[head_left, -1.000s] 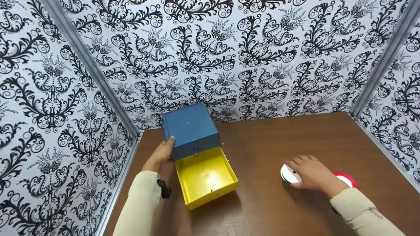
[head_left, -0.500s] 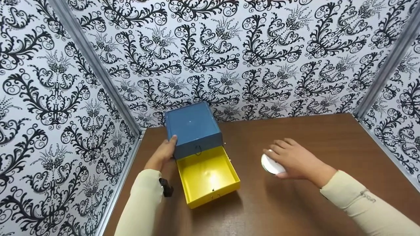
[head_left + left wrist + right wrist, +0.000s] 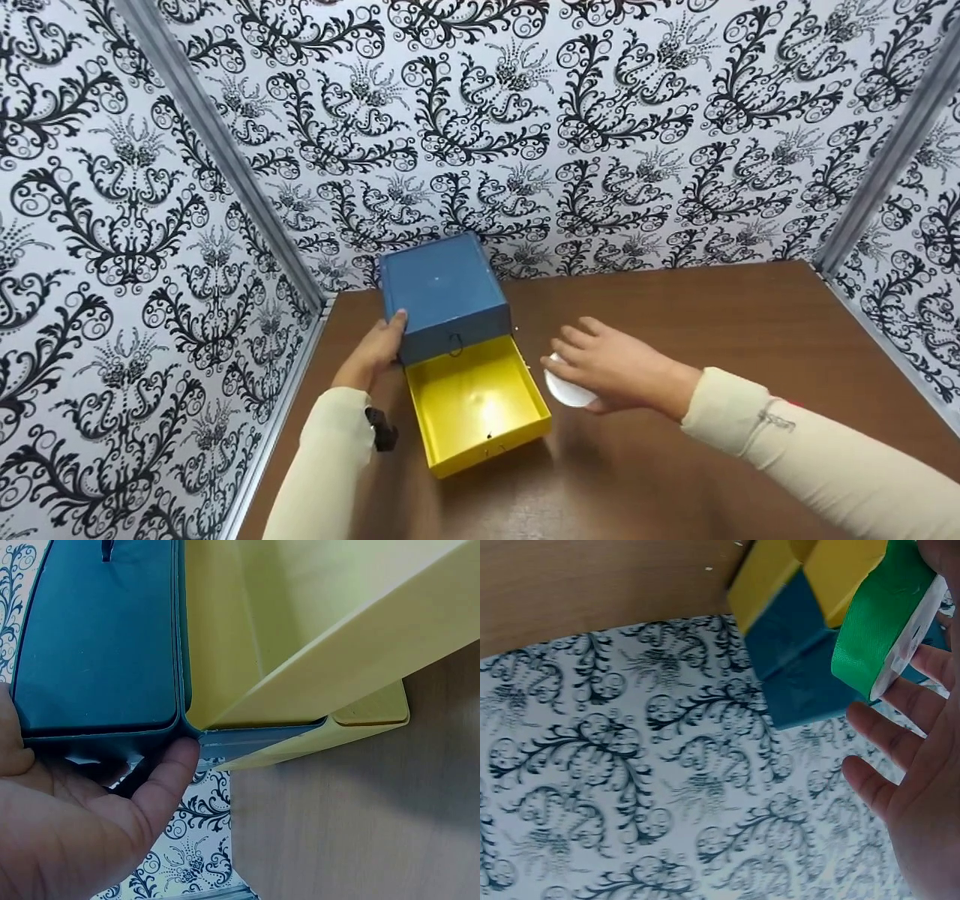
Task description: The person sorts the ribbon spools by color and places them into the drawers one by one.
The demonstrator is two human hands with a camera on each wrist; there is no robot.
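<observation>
A spool of green ribbon (image 3: 877,622) with white end faces is held by my right hand (image 3: 619,367), pinched at its edges. In the head view the spool (image 3: 566,388) is just right of the pulled-out yellow drawer (image 3: 480,394), showing its white face. My left hand (image 3: 377,349) holds the left side of the blue drawer box (image 3: 442,285), thumb at its top edge. From the left wrist view, the left hand (image 3: 90,825) has its fingers against the side of the blue box (image 3: 101,645), near where the yellow drawer (image 3: 315,675) slides out.
The brown table (image 3: 675,300) spreads right of the box. Black-and-white patterned walls (image 3: 480,135) stand behind and at both sides, joined by grey metal posts (image 3: 225,150). A sliver of a red thing (image 3: 795,404) shows behind the right sleeve.
The right hand has carried the ribbon spool leftward across the table, from near the red-rimmed thing to beside the yellow drawer. The left hand keeps its hold on the blue box.
</observation>
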